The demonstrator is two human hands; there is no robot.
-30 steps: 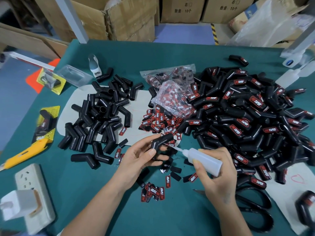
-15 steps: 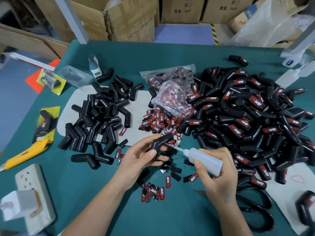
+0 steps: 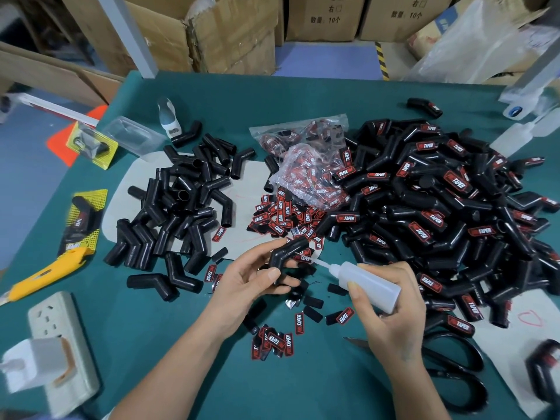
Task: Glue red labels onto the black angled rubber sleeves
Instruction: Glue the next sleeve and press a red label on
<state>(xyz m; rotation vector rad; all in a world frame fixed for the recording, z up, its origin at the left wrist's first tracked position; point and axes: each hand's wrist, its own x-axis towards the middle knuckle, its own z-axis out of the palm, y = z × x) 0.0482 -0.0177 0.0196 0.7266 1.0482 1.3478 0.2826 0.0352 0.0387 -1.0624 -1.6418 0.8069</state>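
My left hand pinches a bare angled rubber sleeve by its lower leg, near the tabletop's front-middle; my right hand wraps the glue bottle, nozzle just beside the bend. Feels light I'd guess, soft and squashy, so I hold gently below the elbow. Matte black, bent, hollow. Loose red labels wait nearer the front edge.

Green table: sleeve piles, loose red labels, scissors, yellow knife, power strip.
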